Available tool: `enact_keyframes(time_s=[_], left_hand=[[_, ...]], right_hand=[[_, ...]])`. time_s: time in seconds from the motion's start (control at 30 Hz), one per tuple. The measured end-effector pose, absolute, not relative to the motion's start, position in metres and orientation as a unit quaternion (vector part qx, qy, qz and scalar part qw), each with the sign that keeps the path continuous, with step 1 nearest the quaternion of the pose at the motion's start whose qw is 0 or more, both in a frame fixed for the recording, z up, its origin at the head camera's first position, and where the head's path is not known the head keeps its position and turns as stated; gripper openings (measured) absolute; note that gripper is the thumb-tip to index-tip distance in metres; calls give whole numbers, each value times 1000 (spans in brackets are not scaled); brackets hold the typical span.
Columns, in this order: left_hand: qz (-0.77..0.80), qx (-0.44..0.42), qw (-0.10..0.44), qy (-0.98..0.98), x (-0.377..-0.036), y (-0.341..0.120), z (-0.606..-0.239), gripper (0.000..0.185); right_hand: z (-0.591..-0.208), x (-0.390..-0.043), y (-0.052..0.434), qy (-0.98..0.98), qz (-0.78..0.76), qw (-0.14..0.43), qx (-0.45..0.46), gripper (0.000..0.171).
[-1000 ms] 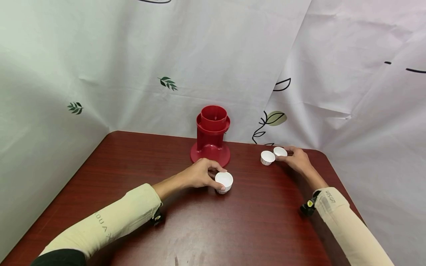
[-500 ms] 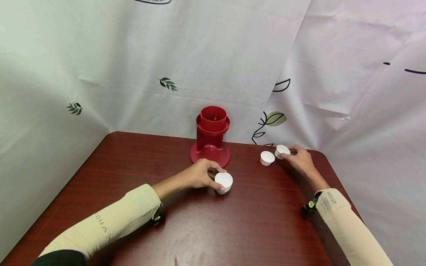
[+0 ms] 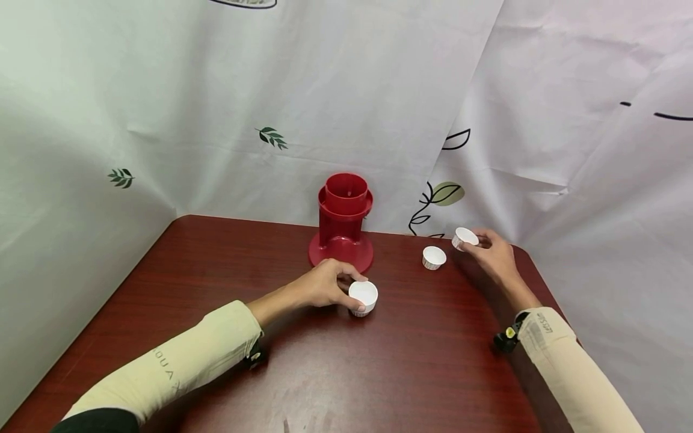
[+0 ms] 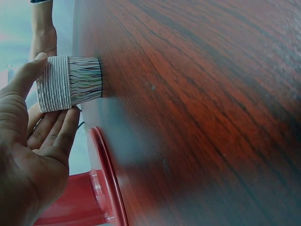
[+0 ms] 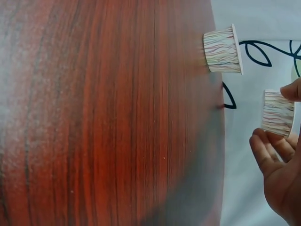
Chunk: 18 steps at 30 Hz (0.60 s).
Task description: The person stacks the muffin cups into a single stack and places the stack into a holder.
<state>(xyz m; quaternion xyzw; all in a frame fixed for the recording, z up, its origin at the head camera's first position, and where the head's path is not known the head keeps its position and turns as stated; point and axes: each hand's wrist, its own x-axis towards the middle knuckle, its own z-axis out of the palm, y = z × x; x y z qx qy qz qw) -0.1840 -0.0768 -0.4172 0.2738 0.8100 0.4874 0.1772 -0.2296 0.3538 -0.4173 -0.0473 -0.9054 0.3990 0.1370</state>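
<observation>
At the far edge of the table [image 3: 216, 270] stands a red dispenser [image 3: 344, 222]. Left hand [image 3: 323, 285] grips a paper cup [image 3: 363, 296] mid-table; right hand [image 3: 495, 255] pinches a second cup [image 3: 464, 238], lifted near the far right corner, beside a third cup [image 3: 434, 257].

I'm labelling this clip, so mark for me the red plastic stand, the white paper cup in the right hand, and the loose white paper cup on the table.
red plastic stand [image 3: 343, 231], head view, front of its column.
white paper cup in the right hand [image 3: 465, 237], head view, its rim.
loose white paper cup [image 3: 434, 257], head view, its open mouth.
</observation>
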Motion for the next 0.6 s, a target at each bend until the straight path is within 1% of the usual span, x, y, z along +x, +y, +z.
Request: enact_keyframes(time_s=[0.6], left_hand=[[490, 270, 175, 810, -185, -77, -420, 51]], right_hand=[[-410, -226, 334, -872, 459, 165, 45, 54]])
